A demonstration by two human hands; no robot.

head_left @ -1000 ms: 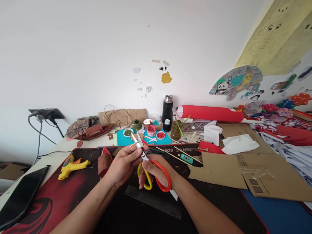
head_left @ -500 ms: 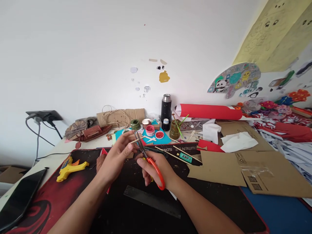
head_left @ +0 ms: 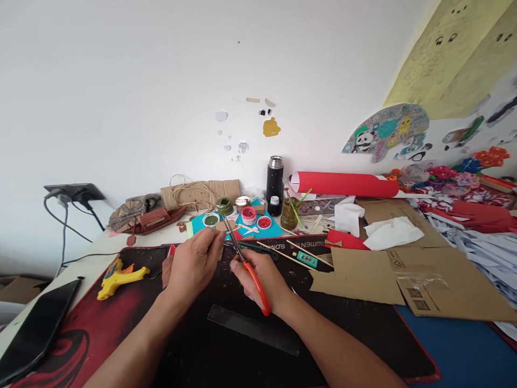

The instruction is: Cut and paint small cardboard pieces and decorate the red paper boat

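My right hand (head_left: 266, 275) grips a pair of scissors (head_left: 257, 288) by the orange handle, blades pointing up and away. Close by on the left, my left hand (head_left: 196, 261) is closed in a pinch on a thin wooden stick (head_left: 233, 230). Only a short end of the stick shows, at the scissor blades; the fingers hide the rest. Whether the blades touch it I cannot tell. Below the hands, a clear ruler (head_left: 252, 330) lies on the dark mat (head_left: 335, 345). A reddish-brown piece (head_left: 167, 269) is partly hidden behind my left wrist.
A yellow glue gun (head_left: 121, 280) and a black phone (head_left: 40, 323) lie to the left. Paint pots (head_left: 249, 215), a black flask (head_left: 275, 180) and a brush jar (head_left: 289, 215) stand behind. Cardboard (head_left: 355, 275) covers the right side, with a red paper roll (head_left: 343, 184) beyond.
My left hand's fingers have curled in from a more spread pose, hiding more of the stick. The scissors stay in my right hand, with their handles closer together.
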